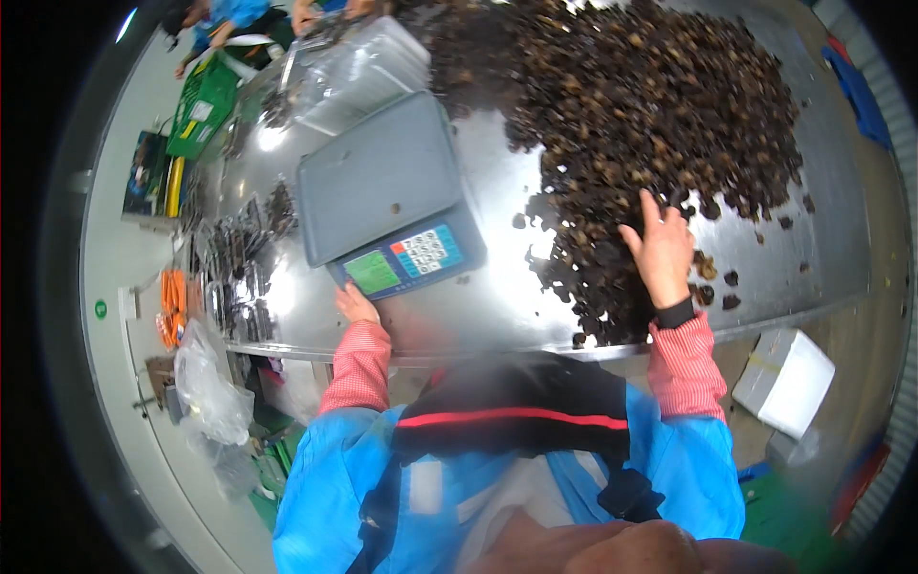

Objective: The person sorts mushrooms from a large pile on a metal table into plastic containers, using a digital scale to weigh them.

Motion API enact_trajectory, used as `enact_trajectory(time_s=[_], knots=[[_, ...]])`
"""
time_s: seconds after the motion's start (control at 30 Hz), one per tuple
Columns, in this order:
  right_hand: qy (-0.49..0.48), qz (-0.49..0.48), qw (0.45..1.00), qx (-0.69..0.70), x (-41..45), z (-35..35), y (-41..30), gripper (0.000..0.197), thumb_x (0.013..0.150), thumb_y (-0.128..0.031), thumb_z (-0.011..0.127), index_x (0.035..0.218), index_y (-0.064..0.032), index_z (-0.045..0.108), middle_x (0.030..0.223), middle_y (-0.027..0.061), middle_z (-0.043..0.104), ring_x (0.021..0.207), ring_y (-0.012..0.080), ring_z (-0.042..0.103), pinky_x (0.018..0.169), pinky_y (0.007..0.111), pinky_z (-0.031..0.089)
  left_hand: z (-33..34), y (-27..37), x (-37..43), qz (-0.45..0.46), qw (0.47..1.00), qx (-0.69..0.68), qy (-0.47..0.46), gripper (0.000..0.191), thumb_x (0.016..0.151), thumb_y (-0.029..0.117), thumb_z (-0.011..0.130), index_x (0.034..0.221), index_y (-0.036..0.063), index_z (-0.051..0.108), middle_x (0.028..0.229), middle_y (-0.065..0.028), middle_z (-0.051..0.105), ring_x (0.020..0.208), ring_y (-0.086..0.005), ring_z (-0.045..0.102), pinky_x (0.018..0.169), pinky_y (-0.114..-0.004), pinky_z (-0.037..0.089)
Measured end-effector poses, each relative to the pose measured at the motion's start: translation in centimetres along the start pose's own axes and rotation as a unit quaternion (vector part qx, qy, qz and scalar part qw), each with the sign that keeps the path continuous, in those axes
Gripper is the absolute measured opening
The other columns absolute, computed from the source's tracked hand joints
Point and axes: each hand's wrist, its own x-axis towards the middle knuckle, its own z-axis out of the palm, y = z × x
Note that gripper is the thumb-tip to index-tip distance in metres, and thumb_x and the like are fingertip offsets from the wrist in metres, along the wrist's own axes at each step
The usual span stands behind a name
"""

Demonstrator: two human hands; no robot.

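A grey digital weighing scale [380, 179] with a green display and a keypad stands on the steel table, turned at an angle. One small dark piece [395, 208] lies on its pan. My left hand [356, 304] touches the scale's near left corner by the display; whether it grips the scale is unclear. To the right spreads a large heap of dark brown pieces, apparently mushrooms [645, 107]. My right hand [661, 251] is over the heap's near part, palm down and fingers apart, with nothing visibly held.
Stacked clear plastic trays [366, 72] stand behind the scale. Filled clear packs [244, 273] lie at the table's left. Beyond them, a person's hand [224, 33] is near a green crate [204, 104]. A white foam box [785, 380] sits below the table's right front edge [760, 328].
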Motion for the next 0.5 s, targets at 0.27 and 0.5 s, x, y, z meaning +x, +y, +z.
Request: enact_trajectory(time_s=[0.27,0.5], knots=[[-0.199,0.140,0.878,0.412,4.5,5.5,-9.8,0.040,0.101,-0.031,0.056,0.124,0.0014,0.060,0.089,0.0102,0.066,0.073,0.0157,0.060,0.069,0.029,0.050,-0.7,0.0,-0.4,-0.003,0.997,-0.034,-0.064,0.064,0.102,0.047,0.040,0.145,-0.0001,0.038,0.134,-0.0287,0.046,0.124,-0.0457,0.045,0.107,-0.050,0.033],[-0.202,0.046,0.878,0.431,-1.5,24.7,-11.3,0.049,0.107,-0.038,0.035,0.098,0.0027,0.059,0.084,0.0090,0.058,0.078,0.0192,0.056,0.070,0.033,0.045,-4.7,5.4,-0.5,-0.152,0.922,-0.320,-0.158,0.062,0.104,0.053,0.029,0.145,0.0091,0.043,0.137,-0.0142,0.048,0.119,-0.0246,0.052,0.096,-0.039,0.044]])
